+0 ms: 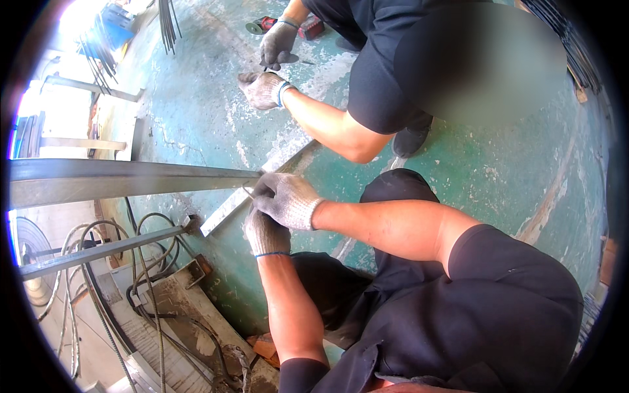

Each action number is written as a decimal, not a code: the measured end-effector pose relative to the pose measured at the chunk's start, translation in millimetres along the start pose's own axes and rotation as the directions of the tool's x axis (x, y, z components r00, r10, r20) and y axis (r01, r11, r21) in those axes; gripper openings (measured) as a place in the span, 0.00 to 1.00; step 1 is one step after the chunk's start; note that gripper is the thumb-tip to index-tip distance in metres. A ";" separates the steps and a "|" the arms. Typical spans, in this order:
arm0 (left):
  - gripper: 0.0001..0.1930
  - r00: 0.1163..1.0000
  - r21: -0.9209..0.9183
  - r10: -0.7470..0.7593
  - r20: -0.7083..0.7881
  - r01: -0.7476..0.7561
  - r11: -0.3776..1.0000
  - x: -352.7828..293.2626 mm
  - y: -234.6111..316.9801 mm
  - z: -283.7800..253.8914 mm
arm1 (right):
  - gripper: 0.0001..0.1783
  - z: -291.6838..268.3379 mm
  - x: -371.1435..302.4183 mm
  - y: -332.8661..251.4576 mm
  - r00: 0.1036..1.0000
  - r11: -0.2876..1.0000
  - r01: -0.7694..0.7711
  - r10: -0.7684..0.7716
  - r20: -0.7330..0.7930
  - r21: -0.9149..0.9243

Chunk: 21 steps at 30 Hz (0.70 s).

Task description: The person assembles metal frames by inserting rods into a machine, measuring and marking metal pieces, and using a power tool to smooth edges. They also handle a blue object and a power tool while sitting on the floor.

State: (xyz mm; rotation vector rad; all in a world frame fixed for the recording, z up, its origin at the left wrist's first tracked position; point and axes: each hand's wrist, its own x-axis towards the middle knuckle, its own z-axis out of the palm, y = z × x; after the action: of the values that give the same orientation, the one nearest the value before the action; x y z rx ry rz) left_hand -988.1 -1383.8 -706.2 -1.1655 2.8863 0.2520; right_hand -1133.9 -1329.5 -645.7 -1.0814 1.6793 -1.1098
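Observation:
My right hand (288, 200), in a grey-white knit glove, is closed with its fingers pinched together beside the end of a long metal beam (131, 183). Just below it, my left hand (267, 230), gloved alike, is curled up against the right one. A thin curved strand pokes out by the fingers, but what they grip is mostly hidden. Behind my hands a flat metal bar (224, 211) lies slantwise on the floor at the beam's end. Across from me, a co-worker's two gloved hands (262, 90) hold a small dark piece.
A red angle grinder (262, 26) lies on the worn green floor (196, 124) near the co-worker. Looped cables (141, 262) hang at the left over a dirty metal base (187, 295). A second, thinner metal bar (105, 252) runs below the beam. Thin rods (168, 26) stick out at top left.

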 end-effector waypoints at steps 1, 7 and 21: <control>0.21 1.000 0.003 -0.001 0.006 0.001 1.000 0.6 1.3 -0.3 | 0.14 -0.6 -0.1 0.2 1.000 1.000 -0.003 0.003 -0.001 0.001; 0.20 0.998 0.051 -0.030 0.061 0.027 0.998 -1.0 2.0 -4.6 | 0.14 -1.5 0.2 -2.5 1.000 1.000 -0.006 0.006 0.023 -0.001; 0.22 0.995 0.256 0.065 0.071 -0.081 0.963 0.1 -3.4 6.7 | 0.13 1.3 0.4 1.1 1.000 1.000 0.016 -0.016 0.001 0.002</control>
State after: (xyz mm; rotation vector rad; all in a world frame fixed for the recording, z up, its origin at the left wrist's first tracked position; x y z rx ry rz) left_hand -986.2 -1385.2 -713.3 -0.9901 2.8032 -0.0856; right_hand -1133.0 -1329.9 -647.2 -1.0950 1.6709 -1.1206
